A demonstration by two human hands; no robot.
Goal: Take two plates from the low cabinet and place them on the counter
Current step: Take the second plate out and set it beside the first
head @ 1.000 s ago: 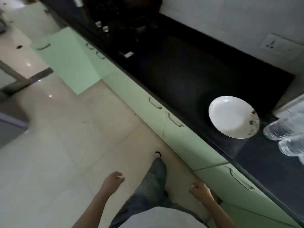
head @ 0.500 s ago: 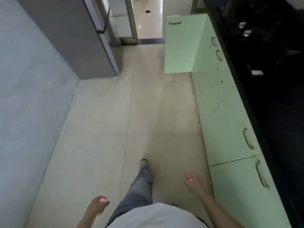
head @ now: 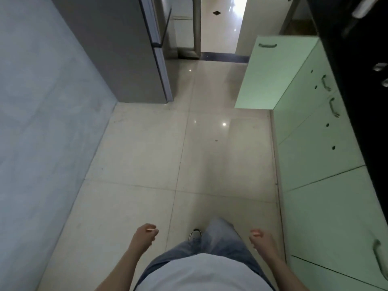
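Observation:
My left hand [head: 144, 236] and my right hand [head: 261, 241] hang low in front of me over the floor, both empty with fingers loosely curled. A row of pale green low cabinets [head: 327, 185] runs along the right, under the black counter [head: 361, 97]. One green cabinet door [head: 273, 74] stands swung open into the aisle ahead on the right. No plate is in view. My right hand is a short way left of the cabinet fronts.
A grey fridge [head: 126, 49] stands ahead on the left against a blue-grey wall [head: 42, 122]. A doorway [head: 220, 24] lies straight ahead. Beige floor tiles [head: 189, 154] fill the aisle. My leg and shoe [head: 195, 235] show below.
The view has swung left, away from the counter with the white plate, to face down the aisle. I have stepped forward, and the open cabinet door is nearer. Both hands stay empty.

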